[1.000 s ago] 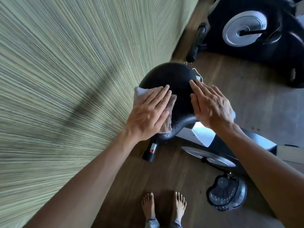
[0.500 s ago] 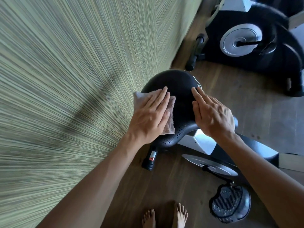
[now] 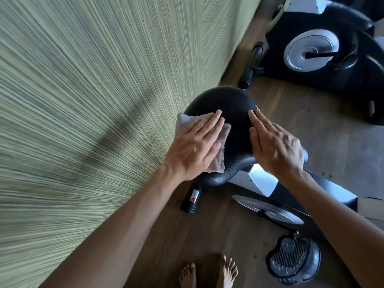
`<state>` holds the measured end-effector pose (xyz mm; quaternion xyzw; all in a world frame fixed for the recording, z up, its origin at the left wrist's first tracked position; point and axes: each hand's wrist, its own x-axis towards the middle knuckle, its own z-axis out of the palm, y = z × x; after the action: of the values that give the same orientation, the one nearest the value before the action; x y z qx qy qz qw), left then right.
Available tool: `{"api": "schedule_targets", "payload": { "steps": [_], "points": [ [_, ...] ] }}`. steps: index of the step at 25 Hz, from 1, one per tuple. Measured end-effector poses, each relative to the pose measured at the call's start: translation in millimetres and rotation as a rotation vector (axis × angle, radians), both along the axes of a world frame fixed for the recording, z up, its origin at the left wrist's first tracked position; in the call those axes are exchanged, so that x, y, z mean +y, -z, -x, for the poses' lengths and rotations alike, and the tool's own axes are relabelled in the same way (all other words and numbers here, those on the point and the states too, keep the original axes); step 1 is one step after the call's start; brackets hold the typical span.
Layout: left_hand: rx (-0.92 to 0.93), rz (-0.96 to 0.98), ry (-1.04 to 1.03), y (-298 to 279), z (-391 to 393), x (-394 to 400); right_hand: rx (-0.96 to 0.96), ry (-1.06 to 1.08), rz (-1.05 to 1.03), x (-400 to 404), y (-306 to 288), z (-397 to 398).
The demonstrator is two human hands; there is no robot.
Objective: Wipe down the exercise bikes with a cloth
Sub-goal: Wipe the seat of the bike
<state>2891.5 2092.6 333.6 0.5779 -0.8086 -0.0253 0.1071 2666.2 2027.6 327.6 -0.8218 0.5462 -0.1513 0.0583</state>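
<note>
A black bike saddle [image 3: 230,104] sits in the middle of the view, with water droplets on its narrow near end. My left hand [image 3: 194,149] lies flat on a pale pinkish cloth [image 3: 182,119] and presses it onto the saddle's left side. My right hand [image 3: 274,146] rests flat, fingers together, on the saddle's right edge and holds nothing. Below the saddle I see this bike's white frame [image 3: 255,179], silver crank disc [image 3: 268,208] and black pedal [image 3: 293,258].
A ribbed green wall [image 3: 93,100] runs close along the left. A second exercise bike [image 3: 324,53] with a silver disc stands at the top right on the wooden floor [image 3: 291,113]. A black stabiliser foot [image 3: 190,200] lies under the saddle. My bare feet [image 3: 207,273] show at the bottom.
My left hand and the cloth have slid a little along the saddle's left side. The right hand has stayed on the right edge. The camera has shifted slightly.
</note>
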Motion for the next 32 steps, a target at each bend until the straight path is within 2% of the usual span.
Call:
{"api": "schedule_targets", "payload": {
  "steps": [4,6,9,12,14,16,19,21,24,26,29,32],
  "points": [
    [0.006,-0.021,-0.313,2,1,-35,0.001,0.006,0.016,0,2,-1],
    [-0.025,-0.002,-0.373,2,25,-32,-0.005,0.004,0.008,1,1,-2],
    [-0.073,0.077,-0.129,4,42,7,-0.002,-0.01,0.002,2,-2,0],
    [-0.034,0.115,0.035,5,15,35,-0.009,-0.006,-0.007,2,-3,1],
    [0.033,0.12,-0.056,10,0,34,-0.007,0.013,0.004,3,-2,0],
    [0.087,0.124,-0.255,12,3,18,-0.006,0.027,0.024,3,1,-1],
    [0.053,0.137,-0.489,9,40,5,-0.025,0.026,0.015,3,0,-3],
    [-0.009,0.175,-0.406,17,60,23,-0.014,0.012,0.011,3,-1,-1],
    [-0.156,0.254,-0.08,29,45,59,-0.023,0.001,-0.012,3,-2,0],
    [-0.067,0.29,-0.01,33,18,58,-0.024,0.004,-0.004,4,-3,1],
    [0.144,0.248,-0.268,26,2,44,-0.022,0.031,0.004,2,-2,-3],
    [0.063,0.2,-0.513,20,42,30,-0.016,0.036,-0.007,4,-3,-3]
  ]
}}
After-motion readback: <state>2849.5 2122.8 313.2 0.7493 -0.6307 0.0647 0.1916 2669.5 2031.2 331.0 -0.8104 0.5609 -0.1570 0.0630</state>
